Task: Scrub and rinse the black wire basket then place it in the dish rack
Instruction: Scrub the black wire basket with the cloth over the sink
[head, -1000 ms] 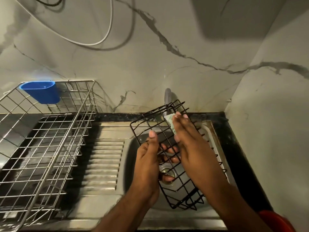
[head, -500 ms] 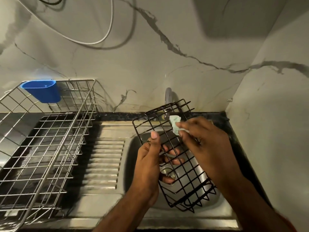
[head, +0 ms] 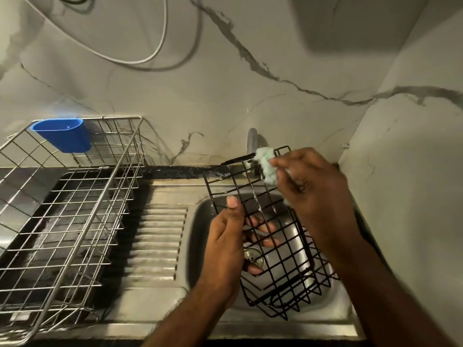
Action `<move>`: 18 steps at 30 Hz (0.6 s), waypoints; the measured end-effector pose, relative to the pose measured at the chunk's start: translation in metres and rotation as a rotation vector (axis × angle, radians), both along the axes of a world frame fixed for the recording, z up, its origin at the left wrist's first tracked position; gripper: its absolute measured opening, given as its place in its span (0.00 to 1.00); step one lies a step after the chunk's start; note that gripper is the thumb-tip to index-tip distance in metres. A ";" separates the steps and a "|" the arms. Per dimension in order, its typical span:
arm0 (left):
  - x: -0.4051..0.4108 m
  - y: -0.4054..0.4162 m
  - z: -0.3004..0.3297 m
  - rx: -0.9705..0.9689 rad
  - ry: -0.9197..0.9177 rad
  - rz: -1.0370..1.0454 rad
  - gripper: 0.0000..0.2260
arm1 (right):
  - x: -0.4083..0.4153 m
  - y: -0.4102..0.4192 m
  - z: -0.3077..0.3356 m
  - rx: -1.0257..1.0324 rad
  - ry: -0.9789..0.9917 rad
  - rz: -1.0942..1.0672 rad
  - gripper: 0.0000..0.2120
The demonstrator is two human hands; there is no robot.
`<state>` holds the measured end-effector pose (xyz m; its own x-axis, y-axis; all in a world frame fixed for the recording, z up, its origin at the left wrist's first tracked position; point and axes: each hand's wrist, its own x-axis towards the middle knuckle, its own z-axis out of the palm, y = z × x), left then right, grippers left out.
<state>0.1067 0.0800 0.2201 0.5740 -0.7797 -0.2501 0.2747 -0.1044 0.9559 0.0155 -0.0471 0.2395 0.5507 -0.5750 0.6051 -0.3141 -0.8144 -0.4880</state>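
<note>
The black wire basket (head: 280, 249) is tilted over the steel sink (head: 200, 221), its far edge raised toward the wall. My left hand (head: 225, 241) grips its left side, thumb on top of the grid and fingers underneath. My right hand (head: 313, 194) pinches a pale green scrub pad (head: 266, 166) and holds it against the basket's upper far edge. Soap foam clings to the wires near the pad. The steel dish rack (head: 75, 209) stands to the left of the sink.
A blue plastic cup holder (head: 62, 135) hangs on the rack's back rim. The ribbed drainboard (head: 155, 241) lies between rack and sink. A tap (head: 251, 141) rises behind the basket. The drain (head: 253, 255) shows through the wires. A marble side wall closes the right.
My right hand turned and carried the pad up and right, from the grid's middle to the basket's far top edge. The basket shifted slightly; my left hand kept its grip.
</note>
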 end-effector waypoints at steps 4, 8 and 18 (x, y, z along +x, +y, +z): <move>0.000 0.001 -0.001 0.002 0.028 0.002 0.29 | -0.005 -0.026 0.001 -0.017 -0.040 -0.134 0.10; 0.002 -0.002 -0.001 -0.015 0.030 0.013 0.29 | -0.001 -0.011 -0.005 -0.027 -0.013 -0.141 0.14; 0.000 -0.001 0.000 -0.039 -0.028 0.027 0.24 | 0.022 0.047 0.002 0.083 0.055 0.175 0.18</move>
<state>0.1064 0.0789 0.2202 0.6009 -0.7729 -0.2037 0.2501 -0.0602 0.9663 0.0378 -0.0002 0.2416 0.6773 -0.5145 0.5259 -0.1996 -0.8165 -0.5417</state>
